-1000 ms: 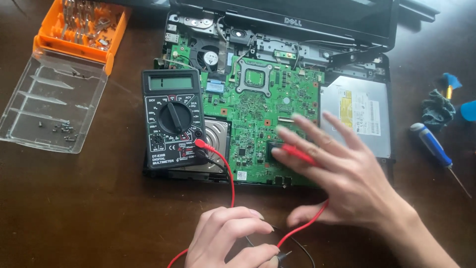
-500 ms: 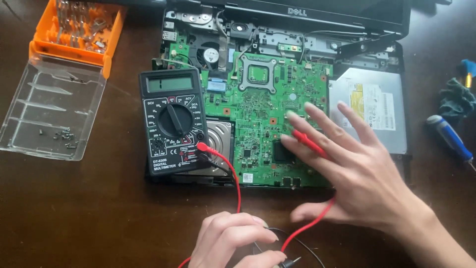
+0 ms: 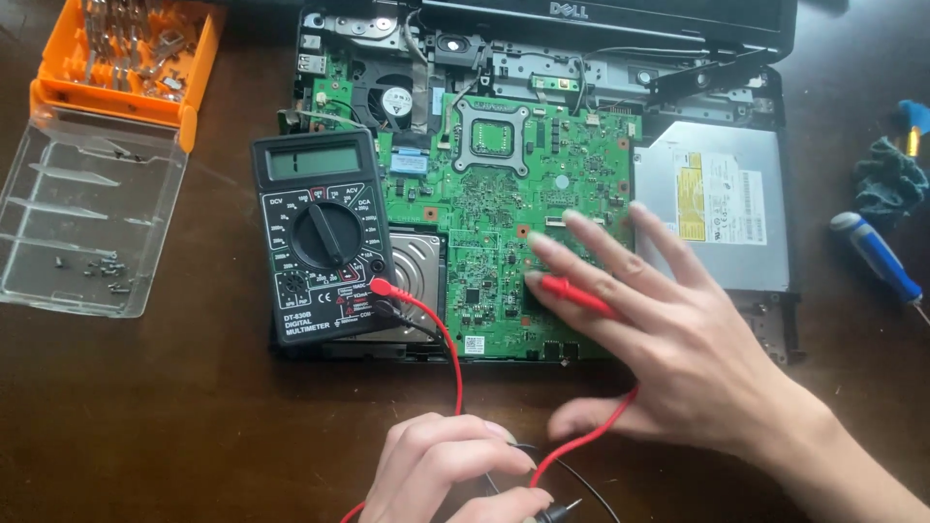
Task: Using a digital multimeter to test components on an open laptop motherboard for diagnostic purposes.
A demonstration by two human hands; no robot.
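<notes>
My right hand (image 3: 697, 349) lies with fingers spread over the green motherboard (image 3: 504, 223) of an opened laptop. A red probe (image 3: 573, 293) is pinched between its fingers, with the tip on the board's lower right part. The red lead (image 3: 453, 358) runs back to a black multimeter (image 3: 325, 247) lying on the laptop's left side. At the bottom edge, my left hand (image 3: 455, 475) is curled around a black probe (image 3: 564, 507); only the probe's tip shows.
An orange bit case (image 3: 126, 58) with its clear lid (image 3: 82, 218) holding small screws sits at the left. The silver optical drive (image 3: 717, 203) is right of the board. A blue screwdriver (image 3: 877, 257) and a teal cloth (image 3: 889, 179) lie at the far right on the dark wooden table (image 3: 174, 426).
The view has shifted a little, so the laptop sits further right in frame. My right hand and the red probe stay on the same part of the board; the left hand barely moves.
</notes>
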